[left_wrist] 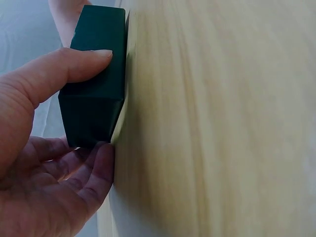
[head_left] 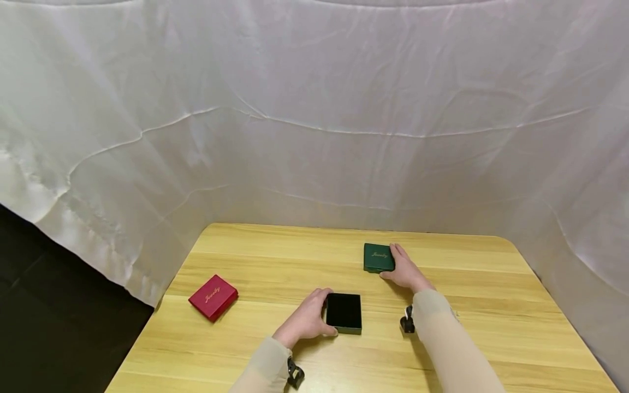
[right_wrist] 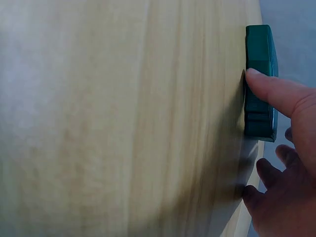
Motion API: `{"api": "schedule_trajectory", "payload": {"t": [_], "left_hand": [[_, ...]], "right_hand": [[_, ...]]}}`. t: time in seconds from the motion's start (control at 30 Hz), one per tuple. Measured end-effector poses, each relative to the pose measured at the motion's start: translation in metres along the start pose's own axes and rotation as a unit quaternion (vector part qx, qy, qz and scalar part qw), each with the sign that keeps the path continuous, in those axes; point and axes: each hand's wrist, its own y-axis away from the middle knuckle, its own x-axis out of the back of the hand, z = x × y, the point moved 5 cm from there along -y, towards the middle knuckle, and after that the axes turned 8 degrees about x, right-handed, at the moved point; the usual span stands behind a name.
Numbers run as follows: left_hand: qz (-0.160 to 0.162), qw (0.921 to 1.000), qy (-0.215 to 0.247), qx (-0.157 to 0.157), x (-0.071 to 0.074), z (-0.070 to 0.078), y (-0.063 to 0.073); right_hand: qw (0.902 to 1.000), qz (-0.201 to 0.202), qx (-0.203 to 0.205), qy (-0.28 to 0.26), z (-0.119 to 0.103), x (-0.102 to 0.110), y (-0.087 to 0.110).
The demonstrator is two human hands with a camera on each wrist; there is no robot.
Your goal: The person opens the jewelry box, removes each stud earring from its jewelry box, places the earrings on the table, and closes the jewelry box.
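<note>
My left hand (head_left: 308,317) grips the left side of an open green jewelry box base (head_left: 344,330) with a black inside, on the table. In the left wrist view the thumb presses one outer wall of this box base (left_wrist: 96,94), and the other fingers curl near its lower corner. Farther back, my right hand (head_left: 404,270) holds the right end of a flat green jewelry box lid (head_left: 377,257) with gold lettering facing up. The right wrist view shows the thumb on the side of this lid (right_wrist: 257,47); several other fingers hang apart below its end.
A closed red jewelry box (head_left: 213,297) with gold lettering lies at the left, turned at an angle. The wooden table (head_left: 275,251) has rounded far corners. A pale cloth curtain (head_left: 314,164) hangs behind it and along both sides.
</note>
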Motion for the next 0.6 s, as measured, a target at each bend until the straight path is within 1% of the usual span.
{"api": "schedule_trajectory", "payload": {"t": [0.17, 0.37, 0.47, 0.6], "left_hand": [[0.000, 1.0000, 0.000, 0.001, -0.0004, -0.0007, -0.0004], [0.002, 1.0000, 0.000, -0.002, -0.0003, -0.0008, -0.0009], [0.001, 1.0000, 0.000, -0.002, -0.0001, -0.0007, -0.0010], [0.002, 1.0000, 0.000, -0.003, 0.0003, -0.0002, -0.0010]], "right_hand": [[0.9999, -0.013, -0.001, 0.007, 0.0008, -0.0012, -0.0032], [0.9999, -0.009, -0.007, 0.012, 0.0005, -0.0004, -0.0020], [0.9998, -0.010, -0.014, 0.007, -0.0006, 0.0002, 0.0003], [0.9999, -0.010, -0.011, -0.002, -0.0020, 0.0011, 0.0024]]}}
